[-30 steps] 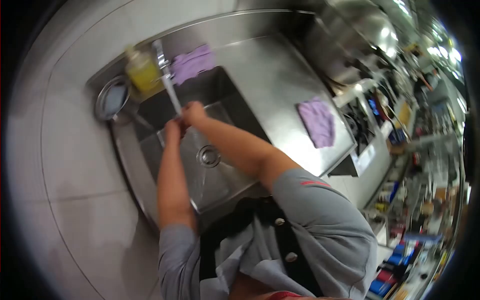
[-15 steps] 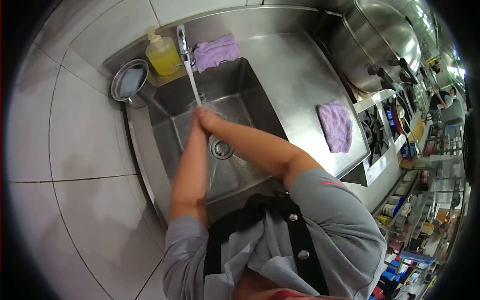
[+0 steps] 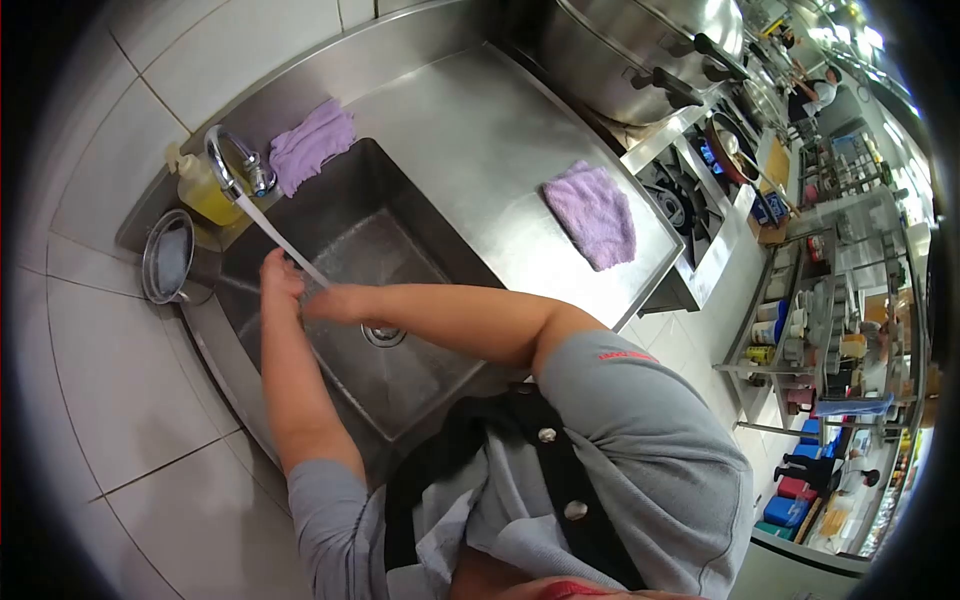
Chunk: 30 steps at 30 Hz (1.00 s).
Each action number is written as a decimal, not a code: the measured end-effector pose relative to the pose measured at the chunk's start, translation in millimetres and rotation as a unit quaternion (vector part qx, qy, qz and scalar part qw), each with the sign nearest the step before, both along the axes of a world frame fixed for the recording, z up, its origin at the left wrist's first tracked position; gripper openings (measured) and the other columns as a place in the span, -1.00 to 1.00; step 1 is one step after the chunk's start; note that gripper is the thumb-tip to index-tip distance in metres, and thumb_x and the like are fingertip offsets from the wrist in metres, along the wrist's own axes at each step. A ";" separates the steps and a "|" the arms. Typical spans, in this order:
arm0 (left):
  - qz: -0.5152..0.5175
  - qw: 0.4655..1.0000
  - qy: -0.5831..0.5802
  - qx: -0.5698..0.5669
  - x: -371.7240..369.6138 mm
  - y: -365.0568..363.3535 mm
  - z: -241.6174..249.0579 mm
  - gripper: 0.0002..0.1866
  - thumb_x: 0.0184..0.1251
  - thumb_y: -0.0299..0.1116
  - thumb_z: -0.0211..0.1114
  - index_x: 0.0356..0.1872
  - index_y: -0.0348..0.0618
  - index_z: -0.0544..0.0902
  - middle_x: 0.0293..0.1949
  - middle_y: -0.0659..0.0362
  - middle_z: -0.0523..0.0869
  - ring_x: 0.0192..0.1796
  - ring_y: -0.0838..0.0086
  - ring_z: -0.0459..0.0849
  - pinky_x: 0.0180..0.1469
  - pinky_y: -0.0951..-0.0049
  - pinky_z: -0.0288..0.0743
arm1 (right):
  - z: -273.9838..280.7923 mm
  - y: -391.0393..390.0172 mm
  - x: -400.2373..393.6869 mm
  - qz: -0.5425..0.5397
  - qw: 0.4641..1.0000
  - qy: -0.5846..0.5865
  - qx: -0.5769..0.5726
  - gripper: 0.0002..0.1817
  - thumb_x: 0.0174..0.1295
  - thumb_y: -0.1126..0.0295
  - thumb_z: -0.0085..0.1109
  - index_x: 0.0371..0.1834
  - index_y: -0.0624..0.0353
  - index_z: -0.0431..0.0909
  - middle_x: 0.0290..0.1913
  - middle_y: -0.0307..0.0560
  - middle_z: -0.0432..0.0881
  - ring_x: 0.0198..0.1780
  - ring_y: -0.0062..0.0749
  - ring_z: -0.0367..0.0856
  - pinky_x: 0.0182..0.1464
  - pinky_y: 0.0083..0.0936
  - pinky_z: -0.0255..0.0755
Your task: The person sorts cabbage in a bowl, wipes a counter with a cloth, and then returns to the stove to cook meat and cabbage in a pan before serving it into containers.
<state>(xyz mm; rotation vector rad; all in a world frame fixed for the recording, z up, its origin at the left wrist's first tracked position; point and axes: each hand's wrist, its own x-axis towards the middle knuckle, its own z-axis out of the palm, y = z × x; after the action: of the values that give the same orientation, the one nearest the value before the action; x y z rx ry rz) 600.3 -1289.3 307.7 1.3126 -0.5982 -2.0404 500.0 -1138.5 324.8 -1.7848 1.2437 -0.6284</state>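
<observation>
Over the sink basin, my left hand is raised at the left with its fingers apart and nothing seen in it. My right hand is bent downward close beside it, its fingers mostly hidden from view. A stream of water from the curved chrome faucet falls down to my two hands. Below my right wrist shows the round drain. Behind the faucet stands a pump bottle of yellow liquid.
One purple cloth lies by the faucet, another purple cloth on the steel counter. A metal container stands at the left rim. A large steel pot and gas burners are at right. People are farther off.
My hands, pressed together under the water before, have come apart slightly. The view has turned, so the sink and faucet now sit farther left.
</observation>
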 end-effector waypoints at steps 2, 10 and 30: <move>0.015 0.999 -0.025 -0.033 8.0 -13.0 17.0 -0.74 0.34 -0.18 0.09 -0.10 -0.08 0.54 -0.08 0.19 0.57 0.02 0.33 0.49 0.18 0.16 0.32 | 16.9 39.4 -19.8 0.040 0.957 0.277 0.078 -0.51 0.25 0.15 0.00 0.23 0.06 0.48 0.24 0.30 0.42 0.24 0.15 0.42 0.24 -0.14 0.34; 0.095 0.986 0.096 -0.101 -9.9 -76.0 81.1 -0.82 0.28 -0.41 0.13 -0.13 -0.16 0.55 -0.25 0.20 0.55 -0.15 0.38 0.52 0.04 0.34 0.38 | 29.8 184.9 -64.0 0.097 0.973 0.164 0.129 -0.55 0.18 0.31 0.13 0.18 0.06 0.54 0.09 0.23 0.50 0.14 0.04 0.51 0.17 -0.21 0.40; -0.444 0.643 -0.440 -0.443 -84.3 201.2 49.8 -0.36 0.30 -0.18 0.20 0.37 -0.15 0.29 0.41 -0.07 0.27 0.44 0.09 0.25 0.43 0.21 0.17 | 95.0 145.7 -315.3 -0.549 0.725 0.410 0.072 -0.22 0.21 -0.35 -0.20 0.49 -0.36 0.13 0.57 0.09 -0.15 0.53 0.36 -0.39 0.36 0.45 -0.49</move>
<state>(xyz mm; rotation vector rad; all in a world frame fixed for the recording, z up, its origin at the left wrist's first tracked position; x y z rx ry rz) 516.0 -1088.1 357.5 1.3388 -2.7037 -1.0140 184.6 -992.8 419.8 -0.9841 2.9331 -0.2692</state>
